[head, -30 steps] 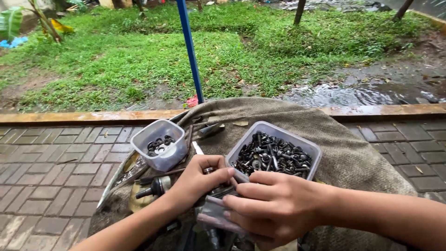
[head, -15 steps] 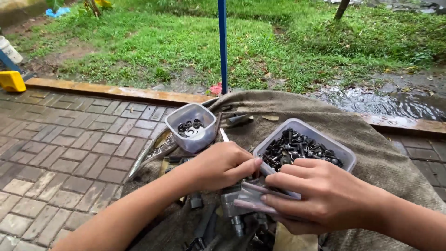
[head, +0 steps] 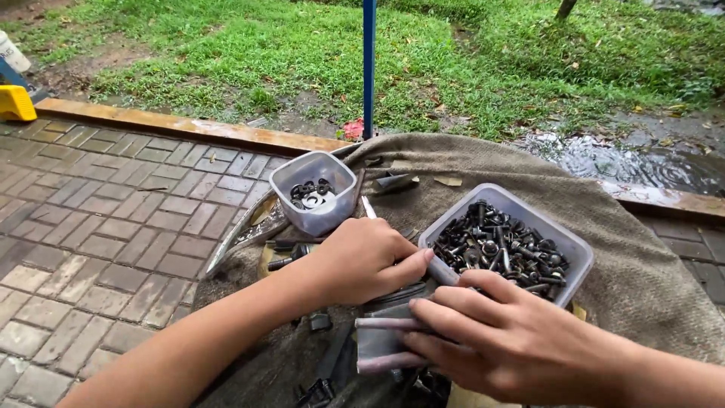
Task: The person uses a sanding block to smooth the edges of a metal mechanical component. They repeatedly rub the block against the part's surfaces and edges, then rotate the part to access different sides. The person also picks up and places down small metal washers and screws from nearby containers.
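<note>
The right hand [head: 521, 344] clamps its fingers on grey metal rods [head: 385, 325] lying on the brown sackcloth [head: 649, 272]. The left hand [head: 362, 257] pinches one too. A bump could tip the clear plastic tub of dark bolts [head: 506, 245] just beside them.

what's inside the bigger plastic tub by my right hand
The tub holds a heap of dark bolts, screws and washers, filling it nearly to the rim. The right hand covers its near corner, and whatever lies under the top layer is hidden.
</note>
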